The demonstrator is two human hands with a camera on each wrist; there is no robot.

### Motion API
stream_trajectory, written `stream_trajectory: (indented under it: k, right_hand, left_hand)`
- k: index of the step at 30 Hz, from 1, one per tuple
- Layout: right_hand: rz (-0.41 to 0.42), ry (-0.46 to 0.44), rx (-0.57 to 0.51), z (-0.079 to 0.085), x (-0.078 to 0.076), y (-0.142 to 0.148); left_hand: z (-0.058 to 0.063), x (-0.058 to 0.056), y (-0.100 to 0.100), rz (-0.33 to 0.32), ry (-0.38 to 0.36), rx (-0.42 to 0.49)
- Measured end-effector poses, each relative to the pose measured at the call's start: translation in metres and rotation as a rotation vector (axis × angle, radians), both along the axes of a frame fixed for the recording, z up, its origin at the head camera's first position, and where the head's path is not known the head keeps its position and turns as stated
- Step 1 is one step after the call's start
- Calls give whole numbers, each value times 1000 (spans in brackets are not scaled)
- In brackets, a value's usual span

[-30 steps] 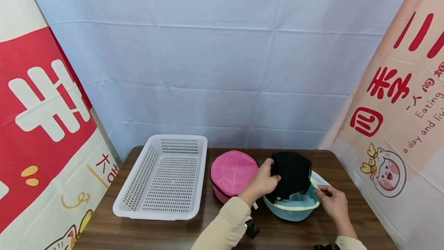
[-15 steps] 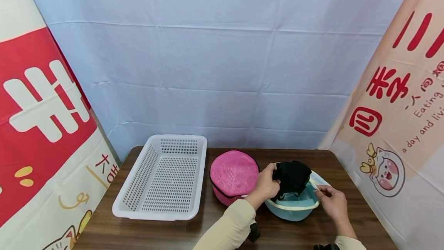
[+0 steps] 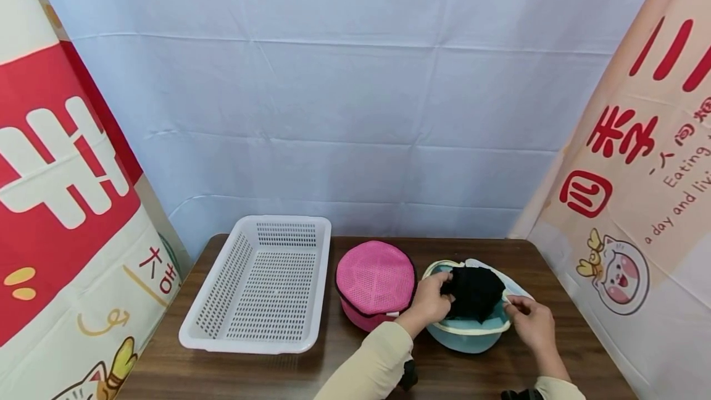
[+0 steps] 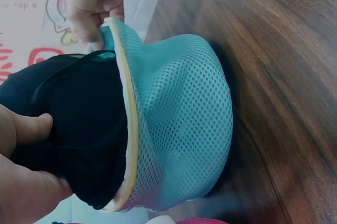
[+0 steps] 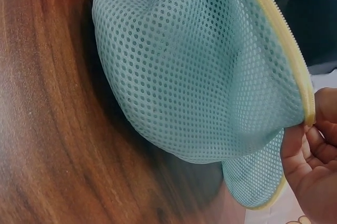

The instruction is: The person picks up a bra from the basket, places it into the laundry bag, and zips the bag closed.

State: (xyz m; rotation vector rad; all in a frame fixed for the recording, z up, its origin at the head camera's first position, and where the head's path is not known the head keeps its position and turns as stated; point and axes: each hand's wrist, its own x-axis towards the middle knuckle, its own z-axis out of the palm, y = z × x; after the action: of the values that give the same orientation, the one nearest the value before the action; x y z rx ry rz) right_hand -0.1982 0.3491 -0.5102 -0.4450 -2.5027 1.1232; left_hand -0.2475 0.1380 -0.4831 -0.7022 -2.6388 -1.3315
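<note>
A black cloth garment [image 3: 474, 292] sits partly inside the mouth of a round blue-green mesh laundry bag [image 3: 466, 341] with a pale yellow zip edge. My left hand [image 3: 433, 297] pinches the garment's left side between thumb and fingers, at the bag's opening. In the left wrist view the garment [image 4: 79, 124] bulges out over the zip edge, and a thin black strap lies across it. The bag's right rim is pinched by my right hand [image 3: 533, 325]; the right wrist view shows thumb and fingertips on the zip end [image 5: 309, 116]. The garment's exact kind cannot be made out.
Left of the blue-green bag stands a zipped pink mesh laundry bag [image 3: 376, 279], close to my left wrist. Farther left is a white plastic basket [image 3: 252, 344] with slotted sides. All rest on a dark wooden table [image 3: 166, 369], with cloth hangings behind and beside it.
My left hand has lowered the black garment into the bag's mouth and moved slightly right. More of the bag's back rim now shows. The right hand has kept its place on the rim.
</note>
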Motion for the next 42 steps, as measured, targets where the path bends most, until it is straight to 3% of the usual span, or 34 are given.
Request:
stream_trajectory:
  k: [5,13,20,29,32,33,35,39,40,42]
  right_hand:
    - [0,6,-12,1,0,-2]
    - [14,-4,-21,3,0,-4]
    - [9,-3,-59,4,-1,-4]
    - [-9,5,-181,11,-1,-7]
    - [-2,18,-203,0,-6,0]
    - [-7,41,-190,-17,-13,10]
    - [-14,42,-192,-18,-13,10]
    - [-24,32,-170,-7,-7,1]
    - [-23,14,-184,9,0,-9]
    - [-25,20,-181,9,0,-10]
  left_hand:
    - [-2,3,2,-46,-8,-36]
    - [-2,2,6,-92,-130,-84]
    - [-3,-1,11,-84,-96,-143]
    - [-8,-2,16,-39,-179,-201]
    - [-8,-3,16,-46,-200,-195]
    - [-7,-3,17,-53,-202,-192]
    - [-7,-3,18,-58,-222,-189]
    - [-8,-3,21,-65,-275,-180]
    - [-8,-2,21,-62,-288,-177]
    - [-8,-1,23,-54,-311,-178]
